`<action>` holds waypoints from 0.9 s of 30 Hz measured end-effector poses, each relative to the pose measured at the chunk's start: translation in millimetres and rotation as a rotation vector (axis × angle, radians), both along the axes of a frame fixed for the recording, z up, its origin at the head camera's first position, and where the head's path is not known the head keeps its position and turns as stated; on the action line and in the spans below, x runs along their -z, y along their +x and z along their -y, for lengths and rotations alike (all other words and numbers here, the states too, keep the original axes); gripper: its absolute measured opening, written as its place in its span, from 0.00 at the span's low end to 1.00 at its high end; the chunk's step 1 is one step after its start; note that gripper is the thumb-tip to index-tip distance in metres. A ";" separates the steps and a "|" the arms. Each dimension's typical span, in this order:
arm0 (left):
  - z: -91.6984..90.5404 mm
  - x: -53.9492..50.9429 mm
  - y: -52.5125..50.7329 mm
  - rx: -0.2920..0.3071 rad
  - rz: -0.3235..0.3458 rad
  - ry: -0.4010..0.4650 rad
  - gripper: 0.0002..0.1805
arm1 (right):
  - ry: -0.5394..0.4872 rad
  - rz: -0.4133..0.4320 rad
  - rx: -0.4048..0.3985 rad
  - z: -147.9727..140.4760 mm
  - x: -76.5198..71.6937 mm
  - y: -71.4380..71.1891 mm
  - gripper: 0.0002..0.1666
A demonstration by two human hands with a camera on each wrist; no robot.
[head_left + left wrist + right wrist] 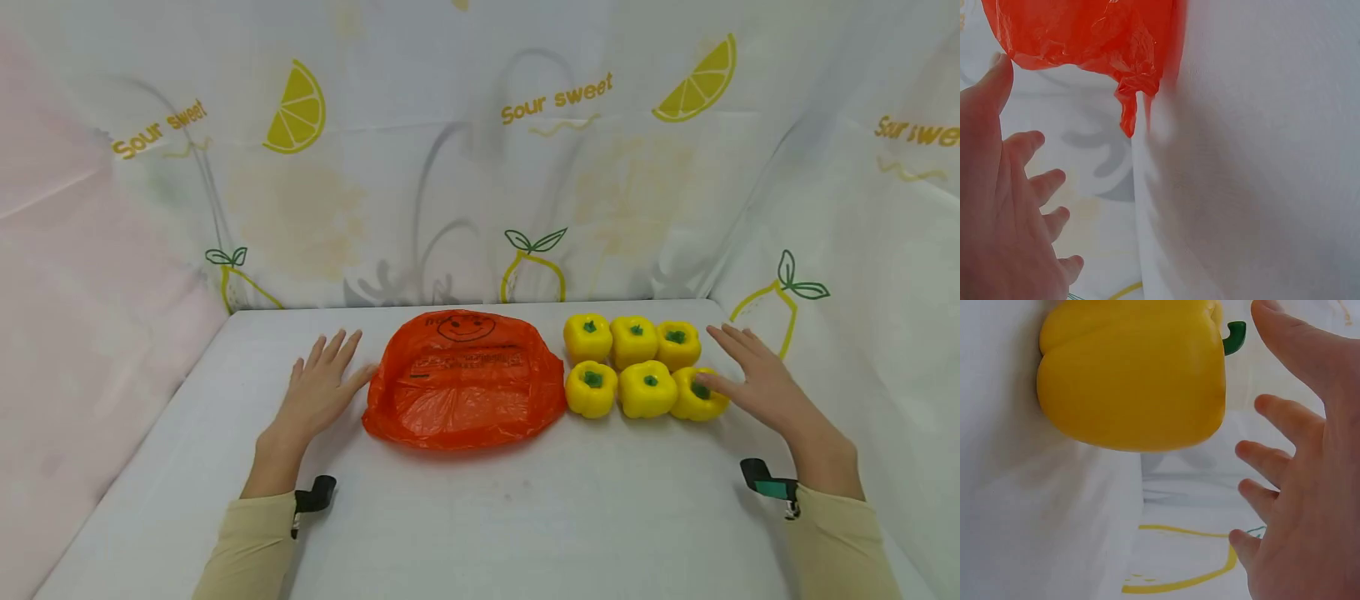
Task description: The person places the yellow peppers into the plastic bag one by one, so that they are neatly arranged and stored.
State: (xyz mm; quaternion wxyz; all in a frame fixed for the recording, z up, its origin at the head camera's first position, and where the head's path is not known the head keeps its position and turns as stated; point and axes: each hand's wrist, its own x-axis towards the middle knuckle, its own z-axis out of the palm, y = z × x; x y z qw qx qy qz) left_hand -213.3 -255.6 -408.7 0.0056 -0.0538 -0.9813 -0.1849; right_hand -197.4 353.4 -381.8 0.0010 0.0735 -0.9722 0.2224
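Stretching crosswise, the red bag [465, 404] lies just right of the spread, empty left grip [318, 393], while the right grip [771, 392], likewise empty, is beside the yellow peppers [645, 400].

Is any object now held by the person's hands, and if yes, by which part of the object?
Nothing is held: the left hand is spread beside the red bag, and the right hand is spread beside a yellow pepper.
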 end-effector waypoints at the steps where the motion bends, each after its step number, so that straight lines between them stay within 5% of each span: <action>1: -0.7 -0.4 -0.1 0.003 0.002 0.006 0.46 | -0.004 0.013 -0.004 0.6 -1.0 0.3 0.53; 13: -7.2 -1.6 0.2 0.029 0.055 0.089 0.47 | -0.077 0.208 -0.050 13.5 -13.1 8.0 0.59; 27: -18.7 -1.5 2.5 0.106 0.104 0.236 0.44 | -0.038 0.193 -0.086 20.4 -16.4 9.9 0.55</action>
